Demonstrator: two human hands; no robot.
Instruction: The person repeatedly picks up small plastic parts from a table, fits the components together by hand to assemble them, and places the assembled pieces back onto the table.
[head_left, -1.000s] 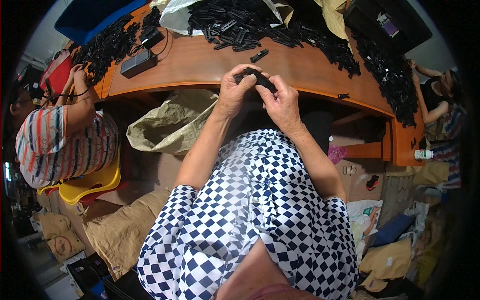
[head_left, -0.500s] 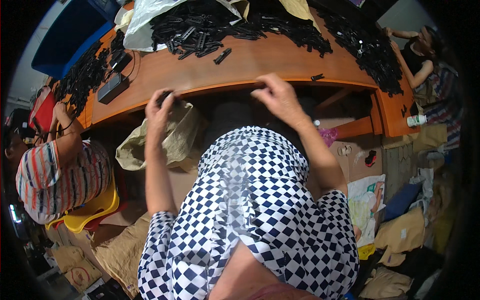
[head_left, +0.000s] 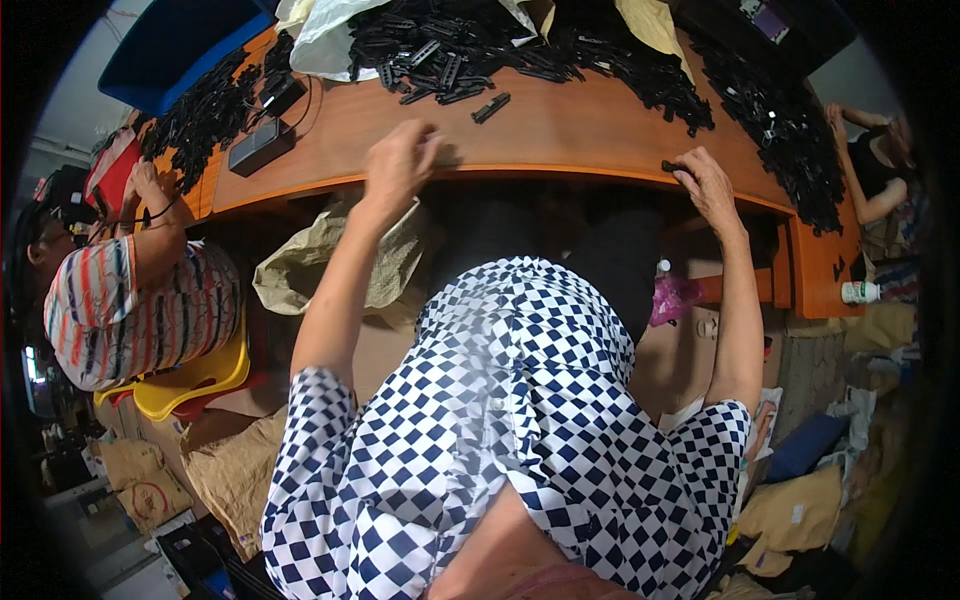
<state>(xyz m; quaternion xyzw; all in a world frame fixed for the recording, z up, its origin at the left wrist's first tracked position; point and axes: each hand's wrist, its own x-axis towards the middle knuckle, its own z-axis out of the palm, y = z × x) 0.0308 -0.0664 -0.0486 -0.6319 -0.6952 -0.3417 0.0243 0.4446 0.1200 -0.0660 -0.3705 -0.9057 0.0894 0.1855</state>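
Observation:
My left hand [head_left: 396, 168] hovers over the table's front edge, fingers loosely bent and a little apart, with no part seen in it. Beyond it a single black plastic clip-like piece [head_left: 490, 107] lies on the wooden table [head_left: 340, 135]. At the table's right front edge my right hand [head_left: 710, 190] pinches a small black plastic piece [head_left: 670, 167] between its fingertips. A heap of similar black pieces [head_left: 430, 65] spills from a white bag [head_left: 335, 35] at the back. Under my left forearm an open beige woven sack [head_left: 300, 265] hangs below the edge.
A black power adapter [head_left: 260, 147] with a cord sits at the table's left. More black pieces [head_left: 790, 140] are piled at the right. Co-workers sit on either side, one on a yellow chair [head_left: 195, 385]. A white bottle [head_left: 859, 292] stands at the right end.
My left hand has left the sack's mouth, moving right and up over the table, and its black piece is gone. My right hand moved right and took hold of the small piece there.

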